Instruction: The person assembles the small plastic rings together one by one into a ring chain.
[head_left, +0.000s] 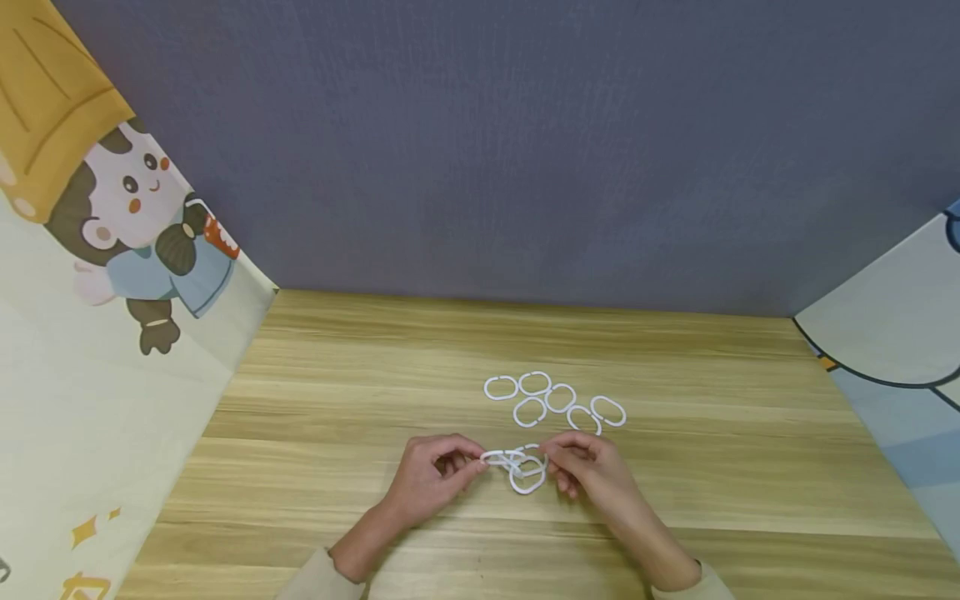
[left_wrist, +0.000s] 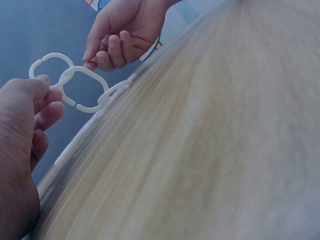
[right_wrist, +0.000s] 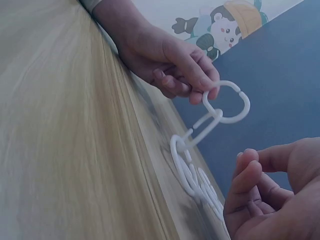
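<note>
In the head view my left hand (head_left: 435, 477) pinches a white oval link (head_left: 502, 457) with a small gap in its rim. A second white link (left_wrist: 89, 70) hangs through it, and a third link (right_wrist: 182, 165) hangs lower, near the tabletop. My right hand (head_left: 592, 471) is just right of this short chain, with loosely curled fingers. In the right wrist view its thumb and index fingertips (right_wrist: 248, 170) come close together, and no link shows between them. The left wrist view has the right fingertips overlapping the area behind the second link.
Several loose white links (head_left: 530, 412) lie in a loose group on the wooden table (head_left: 360, 358), just beyond the hands. A dark grey-blue panel (head_left: 480, 167) rises at the table's back edge. Printed cartoon panels (head_left: 150, 275) flank the sides.
</note>
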